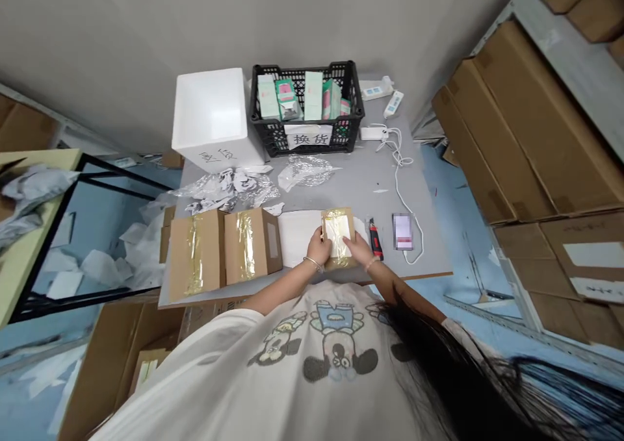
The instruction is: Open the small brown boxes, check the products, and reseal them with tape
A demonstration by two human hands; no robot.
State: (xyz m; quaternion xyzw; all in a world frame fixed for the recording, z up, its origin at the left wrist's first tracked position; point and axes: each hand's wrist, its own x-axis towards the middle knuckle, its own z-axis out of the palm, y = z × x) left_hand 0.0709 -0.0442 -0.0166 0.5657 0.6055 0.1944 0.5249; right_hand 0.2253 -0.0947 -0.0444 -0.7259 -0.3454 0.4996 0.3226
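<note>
A small cardboard box (pixel 336 223), wrapped in shiny tape and bearing a white label, is held between both hands near the table's front edge. My left hand (pixel 320 247) grips its left side, and my right hand (pixel 359 249) grips the right side with the thumb over the label. Just right of my right hand lies a red and black utility knife (pixel 375 239). Two larger taped cardboard boxes, a nearer one (pixel 263 243) and another (pixel 197 256), stand to the left. White paper (pixel 296 233) lies beside my left hand.
At the back are a white foam box (pixel 209 116) and a black crate (pixel 307 116) with several small cartons. Crumpled plastic and paper (pixel 234 188) lie before them. On the right, a phone (pixel 402 232) is plugged into a white cable (pixel 400 188). Cardboard boxes (pixel 517 129) line the right side.
</note>
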